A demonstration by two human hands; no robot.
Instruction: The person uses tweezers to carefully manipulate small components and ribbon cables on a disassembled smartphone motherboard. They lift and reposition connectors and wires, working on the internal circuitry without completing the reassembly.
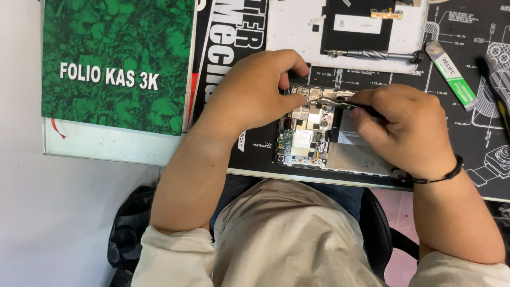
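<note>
Left hand (254, 90) curled down over the top-left corner of the opened phone (319, 133), fingers pressing its edge to steady it, not wrapped round anything. Right hand (401, 127) pinched tight on metal tweezers (332, 100), tips reaching leftward into the upper part of the circuit board (304, 135), just beside the left fingertips. Phone lies flat on the black repair mat (467, 79) on the tabletop, between both hands, right under them. Progress, judging by what shows: back cover's off, board & shield cans exposed, battery area (356, 151) partly under the right hand; small-part work near the top edge looks underway, board not lifted yet, so prob. mid-teardown. Beyond the right hand: screwdriver (372, 54) on a white panel (289, 32), green-striped tube (450, 74). Out past the left hand, a green book (114, 64).
</note>
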